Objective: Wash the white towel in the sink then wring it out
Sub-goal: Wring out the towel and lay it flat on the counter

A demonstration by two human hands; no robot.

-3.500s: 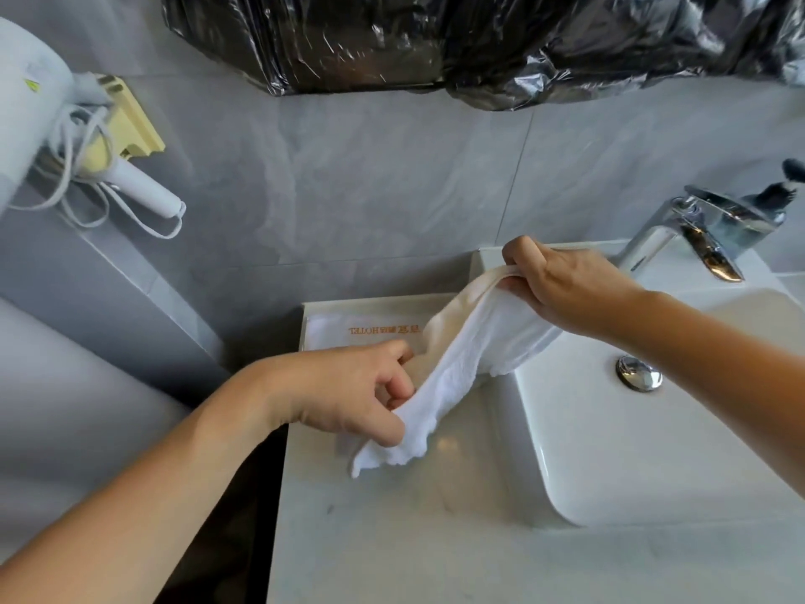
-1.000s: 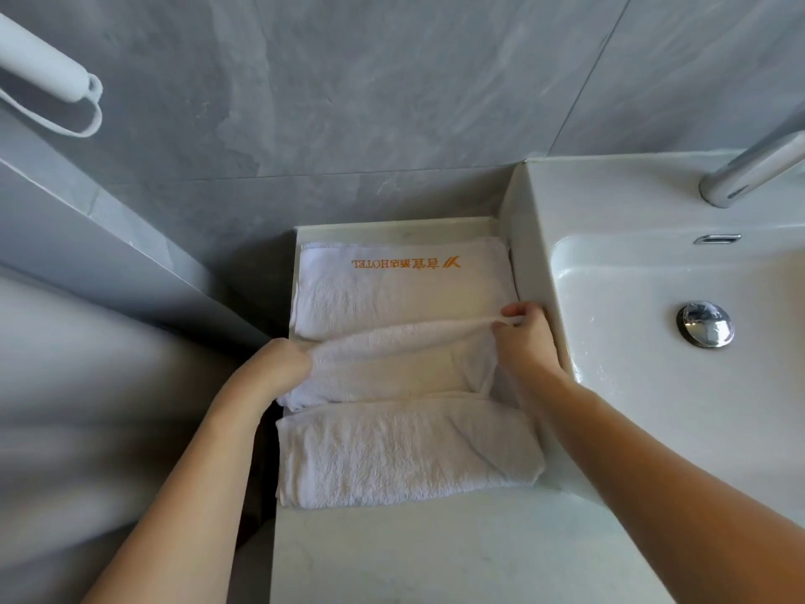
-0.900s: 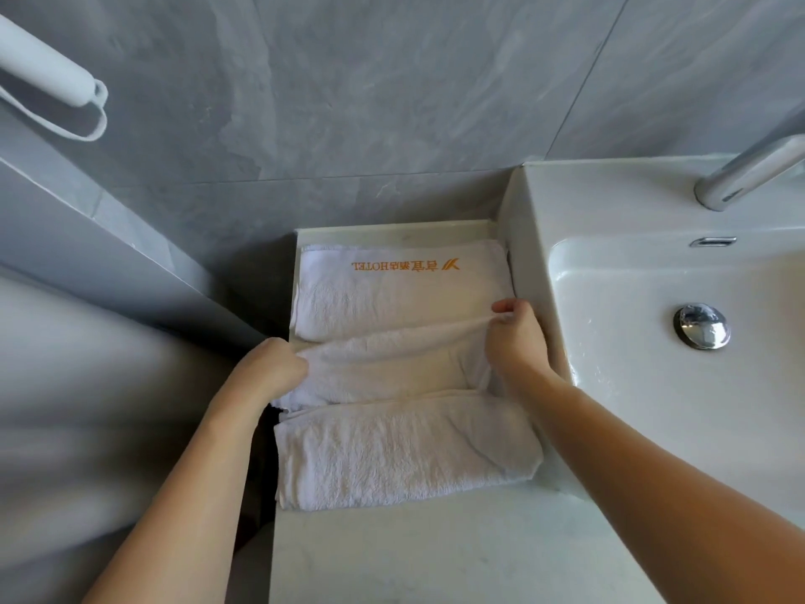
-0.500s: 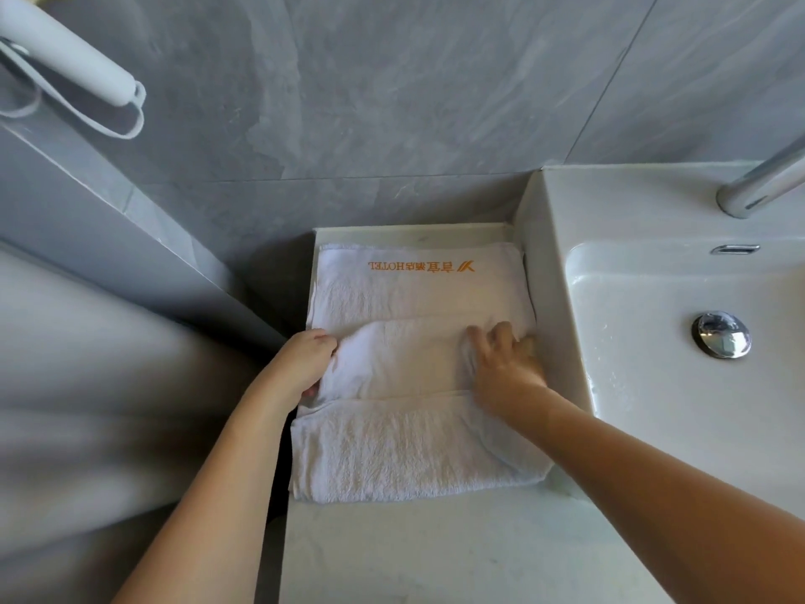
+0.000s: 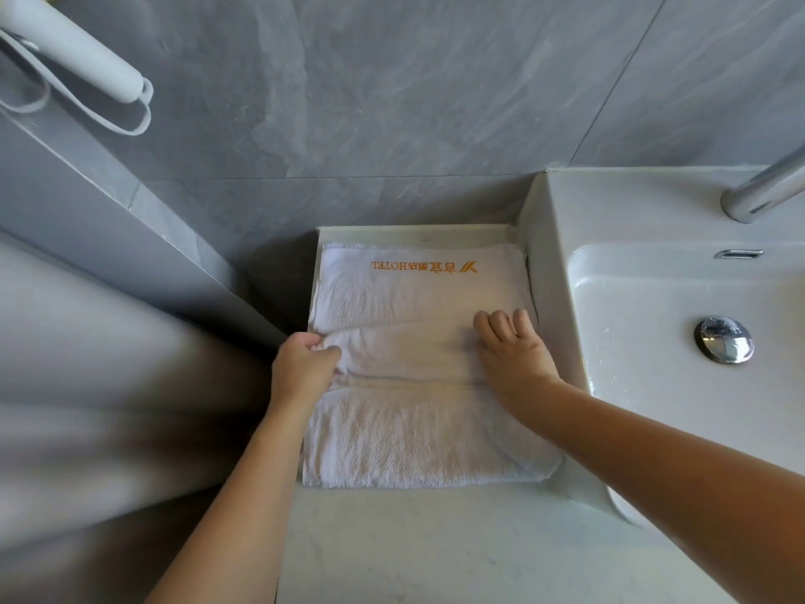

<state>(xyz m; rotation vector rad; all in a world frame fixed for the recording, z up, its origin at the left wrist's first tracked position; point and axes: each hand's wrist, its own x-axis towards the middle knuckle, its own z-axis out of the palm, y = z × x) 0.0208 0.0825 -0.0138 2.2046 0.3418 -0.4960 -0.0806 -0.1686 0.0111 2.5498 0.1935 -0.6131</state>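
A folded white towel (image 5: 405, 355) lies across the pale counter (image 5: 435, 551) left of the white sink (image 5: 644, 307). It overlaps another white towel (image 5: 414, 289) with orange HOTEL lettering behind it and a third folded white towel (image 5: 418, 438) in front. My left hand (image 5: 302, 368) pinches the left end of the middle towel between thumb and curled fingers. My right hand (image 5: 512, 350) lies flat on its right end with straight fingers pressing down.
A chrome tap (image 5: 762, 194) reaches over the sink basin from the right, and a chrome drain plug (image 5: 723, 340) sits in the basin. A white hair dryer (image 5: 78, 58) with its cord hangs at the upper left on the grey tiled wall.
The towel went from being held stretched in the air to lying folded on the counter. My right hand let go of its edge and now presses flat on it.
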